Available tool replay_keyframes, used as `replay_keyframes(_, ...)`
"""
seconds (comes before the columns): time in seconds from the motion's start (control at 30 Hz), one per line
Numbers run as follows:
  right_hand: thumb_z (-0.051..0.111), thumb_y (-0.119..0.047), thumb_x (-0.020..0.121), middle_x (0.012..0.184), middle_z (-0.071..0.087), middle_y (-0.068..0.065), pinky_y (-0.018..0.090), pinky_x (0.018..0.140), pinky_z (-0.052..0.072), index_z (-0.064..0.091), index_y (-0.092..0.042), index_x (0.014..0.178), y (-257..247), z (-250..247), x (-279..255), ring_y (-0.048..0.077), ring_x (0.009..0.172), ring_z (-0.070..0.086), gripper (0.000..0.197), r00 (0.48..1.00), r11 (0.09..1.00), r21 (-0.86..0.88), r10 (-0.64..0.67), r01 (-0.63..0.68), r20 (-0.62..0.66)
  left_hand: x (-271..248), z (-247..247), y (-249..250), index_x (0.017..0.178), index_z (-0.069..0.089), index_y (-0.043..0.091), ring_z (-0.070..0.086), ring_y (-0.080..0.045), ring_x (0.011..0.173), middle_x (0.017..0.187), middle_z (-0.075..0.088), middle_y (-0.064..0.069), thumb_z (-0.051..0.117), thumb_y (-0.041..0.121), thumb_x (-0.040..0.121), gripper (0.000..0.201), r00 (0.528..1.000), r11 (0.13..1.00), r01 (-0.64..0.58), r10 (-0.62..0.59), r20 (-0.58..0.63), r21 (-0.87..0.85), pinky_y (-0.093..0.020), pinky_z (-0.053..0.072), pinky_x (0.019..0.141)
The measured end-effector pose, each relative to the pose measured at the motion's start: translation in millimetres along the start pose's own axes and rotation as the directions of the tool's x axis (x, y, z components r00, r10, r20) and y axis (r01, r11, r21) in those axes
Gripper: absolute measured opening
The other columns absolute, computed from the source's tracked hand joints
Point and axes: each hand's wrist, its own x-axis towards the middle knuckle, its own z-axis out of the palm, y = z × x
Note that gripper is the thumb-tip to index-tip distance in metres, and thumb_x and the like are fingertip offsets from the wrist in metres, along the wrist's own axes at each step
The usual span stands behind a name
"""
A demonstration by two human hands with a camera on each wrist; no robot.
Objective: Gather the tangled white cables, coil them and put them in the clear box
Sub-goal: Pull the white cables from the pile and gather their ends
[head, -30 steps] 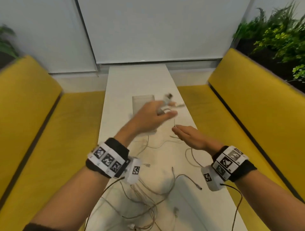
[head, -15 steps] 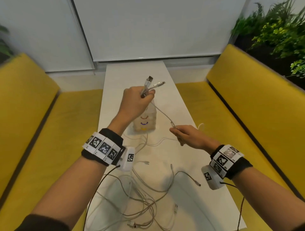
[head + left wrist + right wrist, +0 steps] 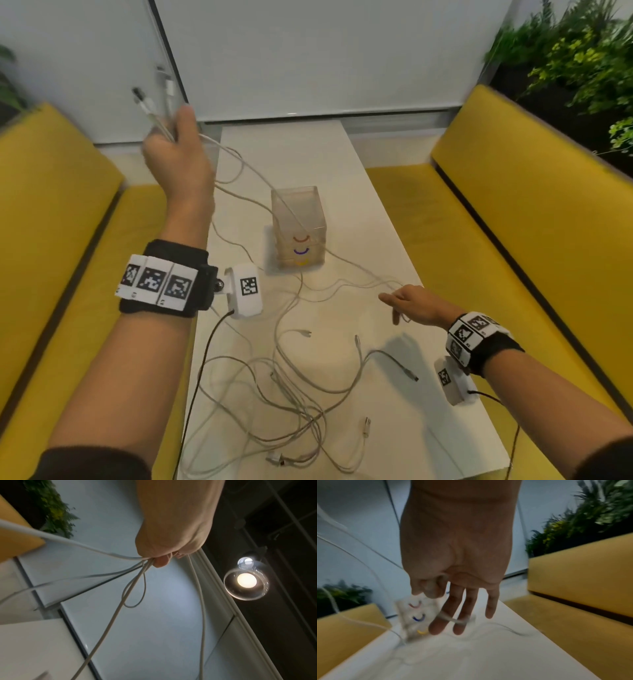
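Observation:
My left hand is raised high at the far left and grips several white cable ends; in the left wrist view the cables hang from its fist. They stretch down past the clear box, which stands mid-table, to a loose tangle near me. My right hand hovers low over the table, right of the box. One cable lies across its straight middle and ring fingers, while thumb and index curl together. The box shows blurred beyond the fingers.
The narrow white table runs between two yellow benches. Loose plugs lie on its near half. Plants stand behind the right bench, a white wall at the far end.
My left hand has swung up and to the left with the cable ends, lifting the cables off the table. My right hand has sunk lower and its pinch has loosened.

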Motion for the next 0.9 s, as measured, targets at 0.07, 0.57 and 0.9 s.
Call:
replay_keyframes(0.07,0.037,-0.051,0.101,0.091,0.069,-0.001,0.029,0.078,0.04,0.068,-0.018,0.07,19.0,5.7,-2.0,0.018,0.089,0.063,0.055,0.997,0.996,-0.053,0.079,-0.078,0.015,10.5,-5.7,5.0,0.064,0.052,0.025,0.038,-0.013,0.051,0.053,0.042,0.009,0.064,0.032,0.086,0.026,0.999,0.999,-0.011,0.01,-0.035,-0.031,-0.039,0.034,0.056)
replay_keyframes(0.57,0.078,-0.05,0.077,0.116,0.07,0.01,0.03,0.081,0.054,0.063,-0.005,0.117,42.9,82.9,-12.8,0.024,0.102,0.068,0.062,0.863,0.819,-0.434,0.48,-0.375,0.159,-47.7,20.4,-35.9,0.059,0.057,0.022,0.04,0.002,0.037,0.042,0.052,0.014,0.054,0.041,0.1,0.045,0.857,0.936,-0.112,-0.078,0.509,0.333,-0.025,0.031,0.048)
replay_keyframes(0.9,0.074,-0.017,0.084,0.081,0.072,0.007,0.019,0.047,0.05,0.059,-0.01,0.09,35.5,68.2,-20.1,0.015,0.056,0.066,0.018,0.906,0.907,-0.205,0.399,-0.368,0.14,-56.0,23.4,-33.7,0.062,0.06,0.023,0.046,0.001,0.048,0.061,0.059,0.008,0.053,0.038,0.101,0.042,0.727,0.895,-0.269,-0.053,0.685,0.355,-0.016,0.034,0.052)
